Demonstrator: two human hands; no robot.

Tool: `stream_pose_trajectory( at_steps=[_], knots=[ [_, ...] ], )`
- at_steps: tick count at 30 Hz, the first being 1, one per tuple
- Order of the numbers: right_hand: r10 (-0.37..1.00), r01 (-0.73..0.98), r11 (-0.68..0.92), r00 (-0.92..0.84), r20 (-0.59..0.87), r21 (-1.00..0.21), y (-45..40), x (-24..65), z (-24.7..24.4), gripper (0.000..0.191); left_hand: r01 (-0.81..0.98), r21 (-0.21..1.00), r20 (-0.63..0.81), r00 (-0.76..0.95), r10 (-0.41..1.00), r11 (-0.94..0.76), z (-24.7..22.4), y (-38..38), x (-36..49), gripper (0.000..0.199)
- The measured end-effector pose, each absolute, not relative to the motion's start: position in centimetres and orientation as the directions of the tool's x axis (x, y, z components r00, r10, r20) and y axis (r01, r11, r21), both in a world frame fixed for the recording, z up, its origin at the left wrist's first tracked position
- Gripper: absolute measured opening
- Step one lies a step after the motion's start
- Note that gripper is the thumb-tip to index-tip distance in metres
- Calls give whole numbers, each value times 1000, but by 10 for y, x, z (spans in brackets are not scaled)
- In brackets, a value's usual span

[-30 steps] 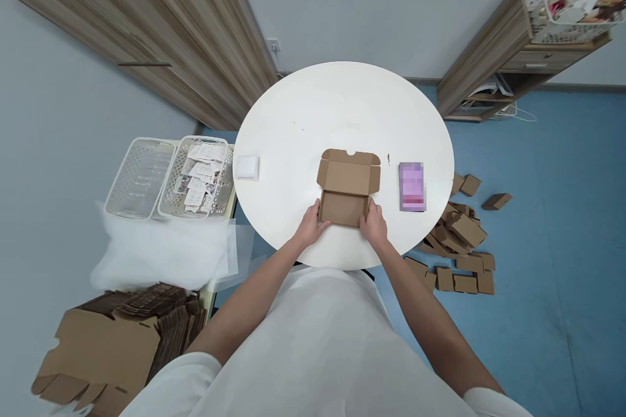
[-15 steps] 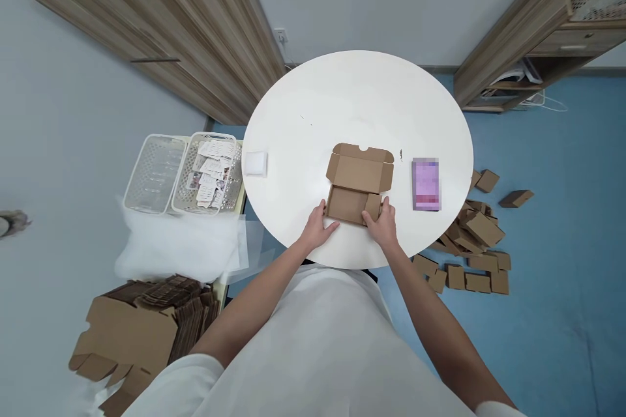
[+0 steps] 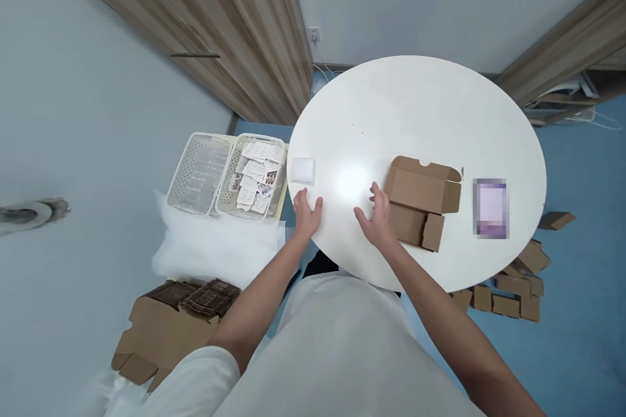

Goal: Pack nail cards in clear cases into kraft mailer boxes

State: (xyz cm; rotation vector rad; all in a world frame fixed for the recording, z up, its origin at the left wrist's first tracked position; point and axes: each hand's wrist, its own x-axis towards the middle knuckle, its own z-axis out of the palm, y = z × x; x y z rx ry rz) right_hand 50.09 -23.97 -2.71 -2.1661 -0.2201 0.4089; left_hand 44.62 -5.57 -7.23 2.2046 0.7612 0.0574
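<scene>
An open brown cardboard box (image 3: 409, 224) lies on the round white table (image 3: 420, 104), its lid (image 3: 421, 186) folded back away from me and a side flap standing at its right end. My right hand (image 3: 377, 218) hovers left of the box, fingers apart and holding nothing. At the table's left edge my left hand (image 3: 306, 214) is open and empty, just in front of a small white padded packet (image 3: 303, 170). A purple packet (image 3: 491, 207), blurred by pixels, rests to the right of the box.
Left of the table stand two white baskets, one with clear packets (image 3: 199, 172), one with printed cards (image 3: 255, 172). White foam sheeting (image 3: 215, 247) and stacked flat cardboard (image 3: 166, 326) lie nearer me. Folded boxes (image 3: 513, 287) are on the blue floor at right.
Both hands have let go of the cardboard box and moved left, the left one toward the white packet. The view has swung left, so the table appears further right.
</scene>
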Motion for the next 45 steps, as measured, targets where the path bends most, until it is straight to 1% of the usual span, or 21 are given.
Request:
stream_pose_trajectory(
  at_steps=[2, 3, 5, 8, 10, 13, 16, 20, 23, 30, 35, 39, 42, 45],
  knots=[
    [354, -113, -534, 870, -343, -838, -207, 510, -37, 63, 509, 713, -169, 792, 586, -482, -75, -23, 457, 56],
    [360, -175, -515, 845, -396, -839, -191, 515, -43, 59, 490, 725, -160, 803, 574, -483, -76, -8, 463, 57],
    [329, -280, -476, 822, -464, -834, -158, 526, -54, 51, 450, 755, -165, 834, 527, -476, -80, 15, 476, 55],
    [254, -362, -419, 834, -490, -833, -115, 537, -70, 42, 465, 787, -215, 822, 527, -405, -88, 33, 495, 51],
    [237, -373, -405, 839, -490, -835, -94, 540, -81, 43, 503, 796, -271, 793, 546, -336, -94, 34, 504, 48],
    [187, -374, -404, 860, -476, -835, -77, 540, -95, 40, 480, 825, -270, 798, 539, -297, -101, 28, 508, 47],
    [123, -388, -419, 871, -475, -821, -78, 538, -103, 30, 464, 854, -277, 788, 550, -234, -106, 23, 506, 43],
    [132, -418, -417, 851, -509, -807, -95, 532, -103, 24, 461, 886, -364, 759, 540, -50, -110, 20, 497, 31],
    [125, -438, -384, 848, -515, -813, -115, 521, -95, 22, 443, 897, -392, 780, 488, 13, -106, 12, 487, 25],
    [92, -373, -339, 900, -426, -863, -188, 491, -57, 23, 385, 921, -332, 858, 391, -63, -64, -51, 469, 25],
    [29, -336, -261, 934, -355, -905, -264, 478, -35, 24, 316, 944, -280, 921, 270, -98, -41, -122, 471, 25],
    [-42, -341, -278, 938, -343, -898, -323, 471, -32, 23, 283, 953, -260, 947, 190, -108, -42, -180, 475, 25],
    [-92, -324, -304, 946, -311, -896, -354, 468, -38, 22, 317, 945, -301, 939, 166, -79, -50, -214, 479, 25],
    [-95, -315, -351, 949, -302, -881, -371, 468, -49, 19, 384, 921, -368, 915, 168, -73, -60, -234, 481, 28]
  ],
)
